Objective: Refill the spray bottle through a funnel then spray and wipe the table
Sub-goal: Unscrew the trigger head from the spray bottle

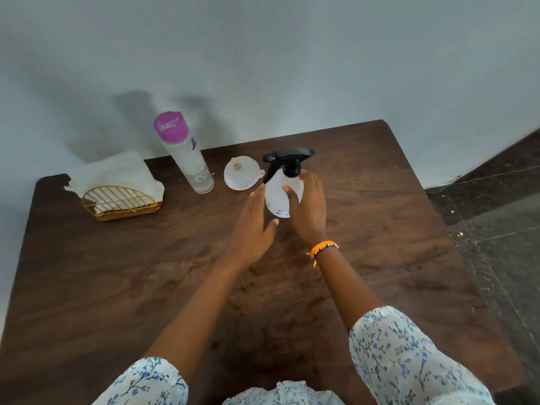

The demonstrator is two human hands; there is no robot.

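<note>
A white spray bottle (278,197) with a black trigger head stands upright near the middle of the dark wooden table (380,217). My right hand (308,209) grips its body, thumb in front and fingers curled round the right side. My left hand (253,226) is just to the left of the bottle with straight fingers, close to it or touching it. A white funnel (242,176) lies on the table just behind and left of the bottle. Left of the funnel stands a clear water bottle (187,156) with a pink cap.
A gold wire holder (119,201) with white paper napkins (111,173) sits at the back left of the table. A grey wall runs behind the table. Dark tiled floor (496,223) shows past the table's right edge.
</note>
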